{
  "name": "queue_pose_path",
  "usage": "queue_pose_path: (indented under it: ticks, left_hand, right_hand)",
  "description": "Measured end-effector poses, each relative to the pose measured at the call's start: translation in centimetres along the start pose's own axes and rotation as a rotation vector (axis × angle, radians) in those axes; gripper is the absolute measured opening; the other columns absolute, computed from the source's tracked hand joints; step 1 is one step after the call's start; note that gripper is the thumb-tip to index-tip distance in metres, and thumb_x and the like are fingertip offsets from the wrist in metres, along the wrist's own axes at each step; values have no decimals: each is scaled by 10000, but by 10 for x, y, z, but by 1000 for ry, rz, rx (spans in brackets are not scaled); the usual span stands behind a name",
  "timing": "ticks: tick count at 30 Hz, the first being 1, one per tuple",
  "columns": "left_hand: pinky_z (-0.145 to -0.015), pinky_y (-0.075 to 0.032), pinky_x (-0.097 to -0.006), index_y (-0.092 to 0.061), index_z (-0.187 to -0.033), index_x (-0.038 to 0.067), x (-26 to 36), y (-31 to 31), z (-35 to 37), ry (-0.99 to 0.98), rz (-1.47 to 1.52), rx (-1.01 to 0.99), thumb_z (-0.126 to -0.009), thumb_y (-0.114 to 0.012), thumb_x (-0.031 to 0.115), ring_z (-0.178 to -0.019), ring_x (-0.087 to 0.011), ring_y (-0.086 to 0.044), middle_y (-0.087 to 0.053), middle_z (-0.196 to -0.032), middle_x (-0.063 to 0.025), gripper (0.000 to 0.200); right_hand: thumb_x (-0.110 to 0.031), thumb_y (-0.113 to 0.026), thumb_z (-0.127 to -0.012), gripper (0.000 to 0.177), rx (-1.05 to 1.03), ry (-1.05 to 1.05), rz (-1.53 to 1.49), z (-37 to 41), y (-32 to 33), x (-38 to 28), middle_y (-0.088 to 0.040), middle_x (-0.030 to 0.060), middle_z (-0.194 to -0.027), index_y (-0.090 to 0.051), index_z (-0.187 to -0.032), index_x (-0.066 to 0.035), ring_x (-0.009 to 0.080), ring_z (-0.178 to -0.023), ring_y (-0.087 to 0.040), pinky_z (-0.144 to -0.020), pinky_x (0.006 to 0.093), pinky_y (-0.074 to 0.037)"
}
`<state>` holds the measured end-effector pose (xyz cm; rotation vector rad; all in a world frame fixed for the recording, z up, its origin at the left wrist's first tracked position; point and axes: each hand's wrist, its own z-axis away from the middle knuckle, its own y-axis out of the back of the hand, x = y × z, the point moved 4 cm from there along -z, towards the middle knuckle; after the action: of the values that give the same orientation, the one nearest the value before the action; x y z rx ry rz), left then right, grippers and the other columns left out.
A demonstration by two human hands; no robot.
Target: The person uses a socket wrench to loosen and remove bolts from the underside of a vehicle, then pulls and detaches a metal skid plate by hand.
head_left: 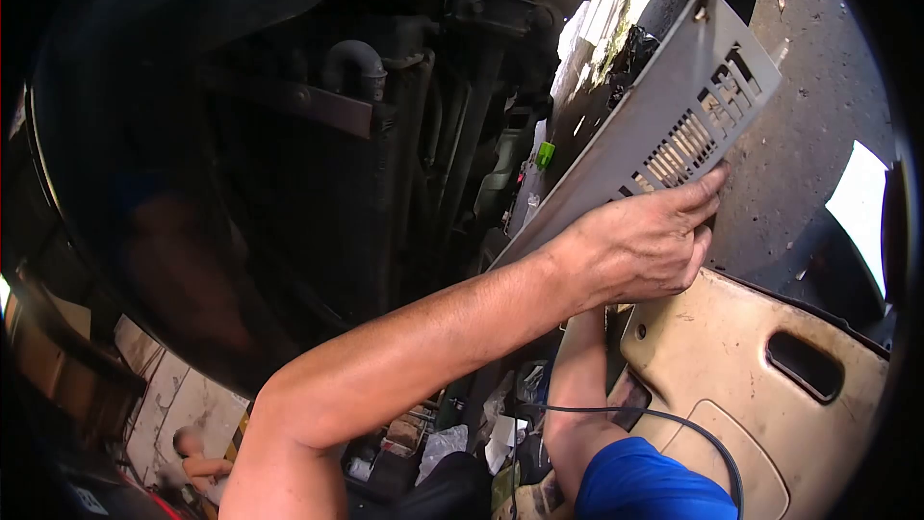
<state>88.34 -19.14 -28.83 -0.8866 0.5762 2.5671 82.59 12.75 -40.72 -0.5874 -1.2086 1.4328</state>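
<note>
My left hand (664, 236), reaching in from the lower left, is closed on the lower right edge of a flat grey metal plate (616, 149). The plate is tilted and has a row of cut-out letters and slots, plus a small hole near its top corner. My right forearm (580, 366) rises from a blue sleeve and passes behind my left wrist. The right hand itself is hidden there, so its fingers do not show. A thin black cable (664, 413) runs across the right forearm.
Dark machinery with pipes (356, 60) fills the left and middle. A beige plastic panel (712, 347) with a handle slot lies at the lower right, by grey ground (818, 87). Plastic wrapping (443, 448) and clutter lie below. Another person (204, 467) is at the lower left.
</note>
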Motion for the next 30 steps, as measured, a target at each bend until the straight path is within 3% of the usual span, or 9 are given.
queue_pose_path:
  ticks: [6, 9, 14, 21, 22, 25, 26, 29, 30]
  left_hand:
    - [-1287, -224, -473, -660, -881, -26, -8, -13, 9, -5, 82, -33, -901, -545, 230, -1262, -323, -621, -740, -1045, -202, 282]
    - [-1298, -239, -451, -643, -822, 2, -17, -24, 8, 42, 116, 88, -860, -584, 210, -1213, -299, -656, -725, -871, -197, 220]
    - [-1274, -277, -474, -650, -901, -18, -36, -43, 10, 45, 212, 11, -884, -576, 186, -1244, -386, -611, -710, -882, -213, 218]
    - [-1273, -280, -451, -636, -860, 45, -49, -61, 20, 128, 136, 109, -867, -624, 202, -1112, -267, -657, -706, -787, -130, 157]
    - [-1293, -216, -482, -681, -925, 52, -43, -61, 21, 110, 103, -60, -885, -623, 219, -1305, -259, -581, -748, -984, -149, 181]
    - [-1302, -144, -529, -725, -1037, 63, -23, -42, 40, 198, 172, -26, -890, -626, 235, -1507, -233, -380, -697, -1291, -144, 247]
    - [-1295, -80, -566, -676, -1304, 79, -12, -40, 51, 230, 86, -198, -930, -614, 286, -1596, -244, -161, -458, -1593, -115, 432]
    - [-1262, -87, -639, -459, -1535, 131, 17, -32, 90, 593, 194, -26, -978, -512, 121, -1597, -317, -127, -380, -1635, -96, 559]
    - [-1260, -116, -610, -399, -1572, 113, 23, -33, 107, 705, 149, 59, -969, -599, 231, -1585, -387, -98, -225, -1675, -152, 646]
  right_hand:
    - [-434, -436, -1092, 621, 35, 52, -13, -18, -9, -9, -452, 172, -1507, -393, -1530, 4, 284, -1373, -441, -1171, 413, -347]
    - [-424, -439, -1093, 623, 65, 79, -18, -25, -13, -19, -435, 170, -1523, -377, -1542, 4, 283, -1392, -421, -1183, 414, -333]
    - [-407, -443, -1093, 630, 123, 119, 2, -22, -10, -29, -406, 166, -1549, -350, -1562, 3, 280, -1423, -388, -1203, 416, -309]
    - [-353, -458, -1083, 603, 163, 320, 128, -1, -28, 15, -467, 157, -1504, -357, -1557, 6, 265, -1391, -440, -1177, 405, -352]
    - [-370, -452, -1083, 606, 156, 349, 153, -1, -30, 23, -473, 160, -1497, -365, -1549, 8, 270, -1380, -450, -1169, 408, -360]
    - [-419, -434, -1081, 622, 103, 343, 177, -4, -19, 32, -492, 169, -1474, -391, -1526, 13, 282, -1348, -479, -1144, 417, -384]
    - [-436, -428, -1081, 629, 83, 334, 179, -5, -15, 28, -499, 171, -1467, -400, -1518, 15, 286, -1337, -489, -1136, 420, -392]
    - [-486, -409, -1079, 655, 33, 311, 176, -4, -10, 11, -518, 180, -1444, -426, -1494, 21, 299, -1304, -519, -1111, 429, -416]
    - [-502, -403, -1078, 665, 20, 317, 182, -5, -9, 14, -525, 183, -1437, -434, -1486, 23, 303, -1293, -528, -1103, 432, -424]
